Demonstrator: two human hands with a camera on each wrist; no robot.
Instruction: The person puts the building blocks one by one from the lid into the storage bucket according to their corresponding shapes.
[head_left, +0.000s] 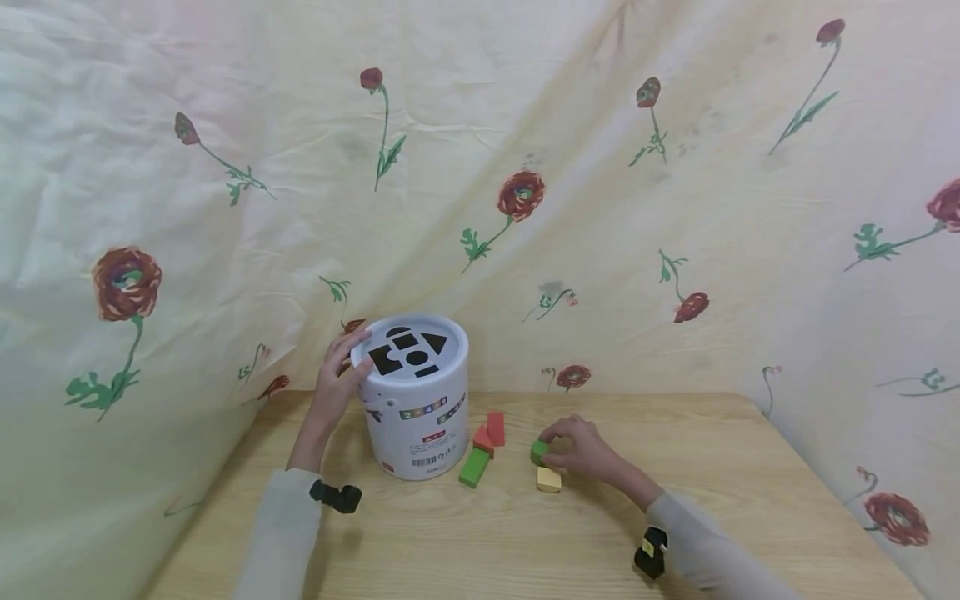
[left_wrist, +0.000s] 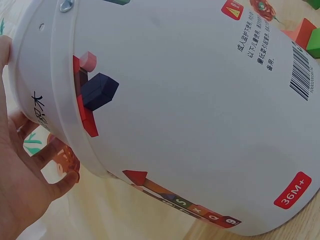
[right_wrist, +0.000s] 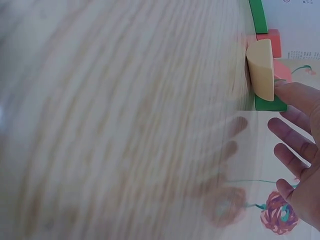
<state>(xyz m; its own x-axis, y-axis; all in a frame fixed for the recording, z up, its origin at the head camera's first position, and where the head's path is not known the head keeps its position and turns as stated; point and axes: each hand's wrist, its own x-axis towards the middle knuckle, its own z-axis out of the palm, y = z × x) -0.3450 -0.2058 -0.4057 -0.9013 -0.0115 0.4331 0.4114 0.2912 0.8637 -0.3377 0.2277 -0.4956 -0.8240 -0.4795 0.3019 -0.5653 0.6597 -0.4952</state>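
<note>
A white toy bucket stands upright on the wooden table, its lid pierced by black shape cut-outs. My left hand rests on the left side of its lid; in the left wrist view the fingers lie spread along the rim. To the right, my right hand pinches a green round block between thumb and fingers, low over the table. Just in front of it lies a yellow half-round block. In the right wrist view this yellow block partly hides the green block.
Beside the bucket lie a long green block, a red triangular block and a flat red block. Flowered cloth hangs behind the table and along its sides.
</note>
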